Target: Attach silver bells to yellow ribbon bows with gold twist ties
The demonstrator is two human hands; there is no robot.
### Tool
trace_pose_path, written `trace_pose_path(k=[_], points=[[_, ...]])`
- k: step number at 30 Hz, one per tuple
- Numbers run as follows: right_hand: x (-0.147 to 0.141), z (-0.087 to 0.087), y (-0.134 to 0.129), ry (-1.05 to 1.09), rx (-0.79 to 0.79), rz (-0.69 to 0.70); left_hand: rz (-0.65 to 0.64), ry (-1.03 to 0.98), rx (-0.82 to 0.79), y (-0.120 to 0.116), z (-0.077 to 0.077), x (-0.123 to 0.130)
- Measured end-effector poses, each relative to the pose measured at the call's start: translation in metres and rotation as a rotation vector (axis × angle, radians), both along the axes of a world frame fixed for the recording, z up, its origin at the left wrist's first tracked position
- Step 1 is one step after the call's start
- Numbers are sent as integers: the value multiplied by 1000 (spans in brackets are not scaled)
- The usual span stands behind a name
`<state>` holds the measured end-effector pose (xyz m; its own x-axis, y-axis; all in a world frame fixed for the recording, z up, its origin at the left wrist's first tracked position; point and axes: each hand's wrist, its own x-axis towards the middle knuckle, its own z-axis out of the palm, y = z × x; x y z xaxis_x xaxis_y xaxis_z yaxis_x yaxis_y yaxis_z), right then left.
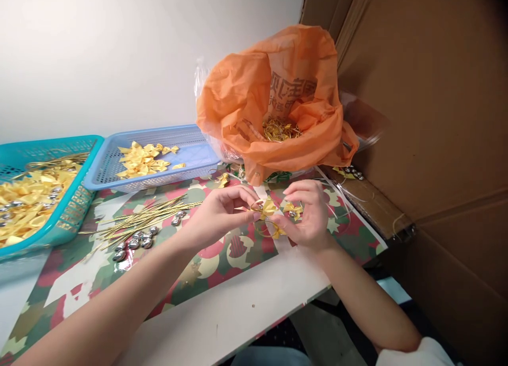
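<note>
White wall point(119, 54) behind a tabletop point(238, 273) with a red, green and cream pattern; brown cardboard point(436, 117) rising beyond the right edge. Along the back edge, from the left corner: a teal basket point(75, 212) of yellow bows and silver bells, a blue basket point(194, 153) with fewer bows, then an open orange bag point(238, 91) with a tangle of gold and yellow pieces inside.

Seemingly partway along: some pieces in the bag probably already joined, many parts yet loose, including gold ties point(151, 212) and bells point(146, 239) on the left half of the tabletop.

Over the right half, back from the near edge, a yellow bow point(269, 206) pinched between thumb and fingers of the left hand point(226, 210). Just beside, the right hand point(311, 212), fingers curled, thumb apart, around a second bow point(292, 211); cannot tell whether gripped.

Held bow small and satiny, with pointed tails, a silvery centre, probably a bell, and a thin gold loop at its side.
</note>
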<state>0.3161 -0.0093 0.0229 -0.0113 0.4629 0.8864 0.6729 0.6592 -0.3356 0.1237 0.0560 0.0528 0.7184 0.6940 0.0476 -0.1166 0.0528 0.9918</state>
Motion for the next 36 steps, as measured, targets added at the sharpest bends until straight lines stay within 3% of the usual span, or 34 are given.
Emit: trace_pose_path(k=[4, 12, 16, 25, 32, 36], points=[[-3, -6, 1, 200, -140, 186, 4, -18, 33, -1, -2, 1], [-7, -9, -1, 371, -212, 198, 16, 50, -23, -5, 0, 4], [-7, -11, -1, 370, -237, 187, 18, 98, -104, -5, -1, 5], [-18, -11, -1, 290, -269, 206, -103, 143, -483, -13, -12, -1], [-42, -10, -18, 119, -289, 227, -194, 183, -541, -39, -14, -28], [-63, -10, -30, 129, -254, 261, -110, 232, -497, -57, -15, -49]])
